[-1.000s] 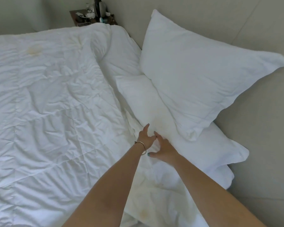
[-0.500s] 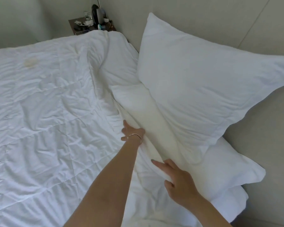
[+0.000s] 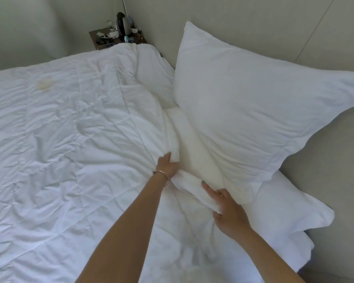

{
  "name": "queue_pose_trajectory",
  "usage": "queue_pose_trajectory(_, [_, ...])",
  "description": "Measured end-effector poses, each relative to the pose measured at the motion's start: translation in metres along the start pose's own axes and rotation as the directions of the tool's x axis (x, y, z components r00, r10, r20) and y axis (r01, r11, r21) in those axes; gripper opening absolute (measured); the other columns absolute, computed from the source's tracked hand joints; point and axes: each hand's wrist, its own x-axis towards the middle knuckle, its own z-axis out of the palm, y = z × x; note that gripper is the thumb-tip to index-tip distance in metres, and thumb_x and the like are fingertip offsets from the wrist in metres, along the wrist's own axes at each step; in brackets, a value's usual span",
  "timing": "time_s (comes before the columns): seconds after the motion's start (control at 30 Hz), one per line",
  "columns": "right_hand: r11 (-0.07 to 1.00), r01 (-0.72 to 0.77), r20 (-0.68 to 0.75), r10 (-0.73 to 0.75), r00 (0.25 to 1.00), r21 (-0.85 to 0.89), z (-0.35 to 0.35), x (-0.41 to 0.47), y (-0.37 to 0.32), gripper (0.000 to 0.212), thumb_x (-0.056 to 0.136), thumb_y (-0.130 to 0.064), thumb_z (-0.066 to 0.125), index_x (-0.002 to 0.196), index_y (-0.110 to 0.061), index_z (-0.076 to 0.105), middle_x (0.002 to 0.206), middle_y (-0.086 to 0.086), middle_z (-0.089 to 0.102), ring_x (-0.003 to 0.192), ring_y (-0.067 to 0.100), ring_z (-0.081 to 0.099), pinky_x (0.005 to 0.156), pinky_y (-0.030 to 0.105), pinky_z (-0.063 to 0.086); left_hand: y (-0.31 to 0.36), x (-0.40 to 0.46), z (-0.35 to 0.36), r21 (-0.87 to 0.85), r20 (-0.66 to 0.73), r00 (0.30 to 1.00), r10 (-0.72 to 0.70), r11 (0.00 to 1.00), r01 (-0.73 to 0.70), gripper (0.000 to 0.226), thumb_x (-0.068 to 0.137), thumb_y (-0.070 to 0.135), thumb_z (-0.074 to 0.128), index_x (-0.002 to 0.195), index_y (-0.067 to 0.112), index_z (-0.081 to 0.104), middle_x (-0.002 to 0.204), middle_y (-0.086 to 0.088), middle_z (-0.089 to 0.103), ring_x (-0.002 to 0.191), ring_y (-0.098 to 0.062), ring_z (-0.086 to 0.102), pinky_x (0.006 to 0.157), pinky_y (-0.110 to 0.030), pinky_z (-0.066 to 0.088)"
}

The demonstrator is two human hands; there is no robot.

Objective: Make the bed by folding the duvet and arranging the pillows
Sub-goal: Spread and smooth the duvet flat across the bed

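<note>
Head view, looking down over the head end of the bed. White quilted duvet (image 3: 70, 150) spread flat across the mattress, creased, top edge rolled into a thick band just beside the pillows. Large pillow (image 3: 253, 94) propped upright against the padded headboard (image 3: 253, 23); a cream inner pillow (image 3: 194, 152) lying in front of it, and a flatter flanged pillow (image 3: 290, 207) beneath, near the bed's right edge. Cluttered bedside table (image 3: 117, 37) at the far corner.

Left hand (image 3: 167, 165), bracelet at the wrist, fingers curled into the rolled duvet edge, gathered creases radiating from the grip. Right hand (image 3: 229, 213) closed round the same band nearer the camera, index finger extended along the roll, remaining fingers wrapped under the fabric.

Handling, as judged: duvet soft, bulky, light for its size, limp between holds; likely to sag or unroll unless taken at two well-separated points along the edge, as here. Cotton cover not slippery; nothing fragile. Pillows compressible, best lifted by the sides or corners.
</note>
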Motion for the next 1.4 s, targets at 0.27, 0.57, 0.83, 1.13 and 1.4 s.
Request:
queue_pose_trajectory(0.27, [0.995, 0.057, -0.205, -0.038, 0.978, 0.086, -0.009, -0.014, 0.024, 0.094, 0.076, 0.001, 0.050, 0.143, -0.059, 0.021, 0.099, -0.013, 0.041, 0.063, 0.016, 0.049, 0.056, 0.022, 0.049, 0.041, -0.004, 0.024, -0.272, -0.152, 0.918, 0.365, 0.878, -0.394, 0.064, 0.082, 0.000, 0.053, 0.140, 0.028, 0.048, 0.106, 0.010, 0.051, 0.101, -0.013, 0.050, 0.093, -0.022, 0.041])
queue_pose_trajectory(0.57, [0.963, -0.113, -0.294, 0.185, 0.938, 0.246, 0.013, -0.023, 0.067, 0.040, 0.096, -0.007, 0.050, 0.129, -0.027, 0.059, 0.110, -0.009, 0.052, 0.097, 0.007, 0.057, 0.080, 0.013, 0.044, 0.025, -0.029, 0.091, -0.218, 0.085, 0.855, 0.512, 0.846, -0.486, 0.080, 0.086, -0.006, 0.046, 0.150, 0.035, 0.020, 0.159, 0.012, 0.017, 0.143, -0.004, 0.021, 0.117, -0.026, 0.024])
queue_pose_trajectory(0.83, [0.769, -0.444, 0.066, 0.469, 0.881, 0.460, -0.005, -0.042, 0.071, 0.047, 0.072, -0.055, 0.074, 0.110, -0.041, 0.050, 0.102, -0.020, 0.060, 0.092, 0.008, 0.061, 0.079, 0.033, 0.054, -0.045, -0.080, 0.134, 0.196, 0.058, 0.915, 0.399, 0.894, -0.403, 0.089, 0.091, 0.053, 0.052, 0.149, 0.037, -0.013, 0.156, 0.005, -0.030, 0.144, -0.015, -0.024, 0.118, -0.037, -0.008])
queue_pose_trajectory(1.13, [0.885, -0.322, 0.015, 0.336, 0.942, 0.336, 0.007, -0.108, 0.070, 0.047, 0.094, -0.037, 0.057, 0.130, -0.040, 0.026, 0.112, -0.009, 0.052, 0.099, 0.020, 0.058, 0.082, 0.028, 0.047, -0.133, -0.191, 0.149, 0.554, 0.407, 0.873, 0.270, 0.687, -0.471, 0.083, 0.087, 0.068, 0.041, 0.145, 0.050, -0.016, 0.156, 0.010, -0.028, 0.145, -0.020, -0.023, 0.117, -0.052, -0.007])
queue_pose_trajectory(1.4, [0.950, -0.302, 0.367, 0.255, 0.895, 0.076, 0.018, -0.174, 0.088, 0.106, 0.087, -0.033, 0.069, 0.147, -0.046, -0.017, 0.157, -0.001, 0.017, 0.131, 0.023, 0.039, 0.104, 0.034, 0.040, -0.151, -0.233, 0.128, 0.552, 0.373, 0.895, 0.243, 0.718, -0.425, 0.086, 0.087, 0.064, 0.050, 0.142, 0.055, -0.015, 0.155, 0.012, -0.029, 0.146, -0.026, -0.020, 0.116, -0.058, 0.001])
